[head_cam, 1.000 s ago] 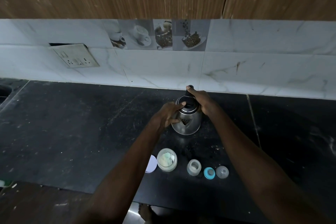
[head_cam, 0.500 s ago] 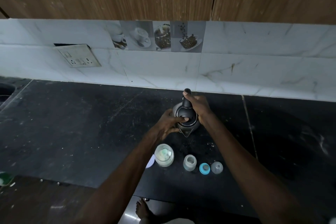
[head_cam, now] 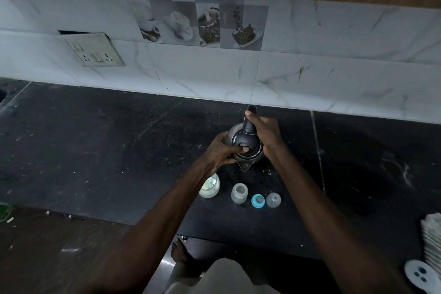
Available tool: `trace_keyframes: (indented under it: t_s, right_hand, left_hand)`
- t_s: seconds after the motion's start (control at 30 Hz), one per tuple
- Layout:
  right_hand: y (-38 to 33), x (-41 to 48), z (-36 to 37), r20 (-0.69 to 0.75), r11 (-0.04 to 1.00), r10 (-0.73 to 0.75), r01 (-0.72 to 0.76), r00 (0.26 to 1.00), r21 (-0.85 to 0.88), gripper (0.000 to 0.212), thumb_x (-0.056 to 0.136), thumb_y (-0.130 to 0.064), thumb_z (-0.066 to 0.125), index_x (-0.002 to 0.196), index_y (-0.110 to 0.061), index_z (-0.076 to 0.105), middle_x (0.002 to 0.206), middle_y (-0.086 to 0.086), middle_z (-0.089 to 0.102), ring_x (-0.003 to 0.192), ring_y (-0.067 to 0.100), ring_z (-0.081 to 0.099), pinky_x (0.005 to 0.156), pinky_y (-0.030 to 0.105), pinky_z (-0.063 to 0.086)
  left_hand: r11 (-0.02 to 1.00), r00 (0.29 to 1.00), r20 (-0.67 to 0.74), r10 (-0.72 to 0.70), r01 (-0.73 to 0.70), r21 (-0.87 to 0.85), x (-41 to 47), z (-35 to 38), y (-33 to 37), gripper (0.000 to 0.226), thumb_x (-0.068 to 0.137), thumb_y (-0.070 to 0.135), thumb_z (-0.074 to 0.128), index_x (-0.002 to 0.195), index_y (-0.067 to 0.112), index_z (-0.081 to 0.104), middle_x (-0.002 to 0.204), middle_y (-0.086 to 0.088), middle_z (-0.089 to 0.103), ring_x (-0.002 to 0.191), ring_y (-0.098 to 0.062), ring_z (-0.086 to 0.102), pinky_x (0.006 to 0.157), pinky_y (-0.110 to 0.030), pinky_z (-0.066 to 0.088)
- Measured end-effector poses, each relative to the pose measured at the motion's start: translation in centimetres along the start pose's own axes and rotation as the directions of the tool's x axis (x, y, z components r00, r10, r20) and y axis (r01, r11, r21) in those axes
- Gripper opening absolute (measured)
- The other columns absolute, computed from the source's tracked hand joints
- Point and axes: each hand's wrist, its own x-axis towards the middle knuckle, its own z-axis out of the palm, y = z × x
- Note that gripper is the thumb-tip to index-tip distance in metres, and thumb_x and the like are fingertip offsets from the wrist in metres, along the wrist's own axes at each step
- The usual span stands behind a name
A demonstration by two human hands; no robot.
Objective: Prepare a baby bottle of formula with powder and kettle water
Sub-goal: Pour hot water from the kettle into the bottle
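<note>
Steel kettle, gripped by my left hand and right hand, points its spout at the baby bottle nearer me.

R hand: we grip kettle handle.
L hand: we hold kettle body, thumb on lid.
Counter: powder jar, bottle, blue ring, clear cap in row nr kettle.

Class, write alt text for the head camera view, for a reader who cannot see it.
From above, a person's right hand grips the handle of a steel kettle at a black counter; the left hand holds its body, thumb on the lid. Nearer the person stand a jar, an open baby bottle, a blue ring and a clear cap.
</note>
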Motion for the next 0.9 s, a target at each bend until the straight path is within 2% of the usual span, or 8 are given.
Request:
trace_keyframes:
  t_s: [0.07, 0.17, 0.3, 0.43, 0.57, 0.67, 0.77, 0.9]
  right_hand:
    - [0.4, -0.2, -0.2, -0.019, 1.000, 0.007, -0.007, 1.000, 0.007, 0.053, 0.085, -0.042, 0.085, 0.098, 0.009, 0.076, 0.085, 0.023, 0.076, 0.069, 0.020, 0.070, 0.067, 0.034, 0.059]
    - [1.0, -0.4, -0.5, -0.023, 0.999, 0.025, -0.024, 0.999, 0.024, 0.050, 0.085, -0.043, 0.085, 0.097, 0.005, 0.078, 0.091, 0.023, 0.078, 0.071, 0.020, 0.072, 0.071, 0.036, 0.061]
    - [1.6, -0.9, -0.7, -0.035, 0.999, 0.029, -0.027, 0.999, 0.045, 0.046, 0.085, -0.042, 0.085, 0.094, 0.003, 0.079, 0.083, 0.014, 0.077, 0.069, 0.018, 0.071, 0.072, 0.036, 0.059]
    - [2.3, -1.3, -0.6, -0.038, 0.999, 0.021, -0.020, 0.999, 0.043, 0.065, 0.069, -0.058, 0.087, 0.089, 0.003, 0.077, 0.082, 0.019, 0.075, 0.071, 0.022, 0.068, 0.074, 0.041, 0.059]
    - [2.9, -1.6, -0.5, -0.045, 1.000, 0.006, -0.006, 0.999, 0.011, 0.069, 0.067, -0.061, 0.086, 0.087, 0.003, 0.076, 0.078, 0.020, 0.074, 0.069, 0.022, 0.066, 0.071, 0.043, 0.058]
    - [3.2, -2.1, -0.6, -0.041, 1.000, -0.029, 0.028, 0.999, -0.010, 0.064, 0.071, -0.059, 0.085, 0.086, 0.003, 0.076, 0.073, 0.011, 0.071, 0.068, 0.018, 0.065, 0.069, 0.038, 0.056]
    - [3.4, -2.5, -0.4, -0.035, 0.998, -0.051, 0.050, 0.998, -0.024, 0.053, 0.079, -0.051, 0.084, 0.086, 0.001, 0.076, 0.072, 0.006, 0.072, 0.067, 0.015, 0.066, 0.070, 0.037, 0.056]
    - [3.4, -2.9, -0.3, -0.030, 0.998, -0.054, 0.053, 0.998, -0.023, 0.050, 0.080, -0.051, 0.083, 0.088, -0.002, 0.078, 0.079, 0.014, 0.076, 0.070, 0.017, 0.069, 0.073, 0.040, 0.058]
  left_hand:
    - [1.000, 1.000, 0.011, -0.005, 0.005, -0.003, -0.2, 0.2, -0.3, 0.081, 0.069, 0.012, 0.095, 0.134, 0.026, 0.049, 0.130, -0.005, 0.069, 0.116, -0.029, 0.071, 0.097, -0.055, 0.059]
    - [1.000, 1.000, 0.012, -0.020, 0.020, -0.001, -0.5, 0.3, -0.6, 0.084, 0.066, 0.014, 0.097, 0.133, 0.029, 0.048, 0.131, -0.004, 0.069, 0.116, -0.027, 0.071, 0.099, -0.055, 0.058]
    - [1.000, 1.000, 0.019, -0.009, 0.009, 0.000, -1.1, 0.5, -1.0, 0.091, 0.063, 0.014, 0.098, 0.136, 0.029, 0.046, 0.130, -0.006, 0.069, 0.114, -0.028, 0.072, 0.099, -0.056, 0.058]
    - [1.000, 1.000, 0.021, -0.003, 0.003, -0.020, -1.6, 0.3, -1.4, 0.094, 0.064, 0.008, 0.097, 0.140, 0.027, 0.045, 0.132, -0.009, 0.067, 0.114, -0.028, 0.072, 0.098, -0.055, 0.059]
    - [0.999, 1.000, 0.023, -0.009, 0.010, -0.038, -1.9, 0.3, -1.8, 0.097, 0.064, 0.003, 0.096, 0.143, 0.025, 0.044, 0.133, -0.009, 0.065, 0.115, -0.027, 0.072, 0.098, -0.053, 0.059]
    - [0.999, 1.000, 0.023, -0.006, 0.007, -0.050, -2.4, 0.4, -1.9, 0.091, 0.067, -0.002, 0.093, 0.138, 0.029, 0.044, 0.135, -0.011, 0.064, 0.116, -0.028, 0.071, 0.094, -0.048, 0.062]
    - [0.998, 1.000, 0.024, -0.006, 0.008, -0.066, -2.5, 0.2, -2.2, 0.094, 0.067, -0.003, 0.093, 0.140, 0.028, 0.044, 0.136, -0.013, 0.064, 0.117, -0.030, 0.070, 0.097, -0.053, 0.060]
    - [0.997, 1.000, 0.016, -0.005, 0.006, -0.075, -2.6, 0.2, -2.4, 0.093, 0.067, -0.004, 0.092, 0.140, 0.029, 0.044, 0.137, -0.011, 0.064, 0.119, -0.029, 0.070, 0.098, -0.052, 0.059]
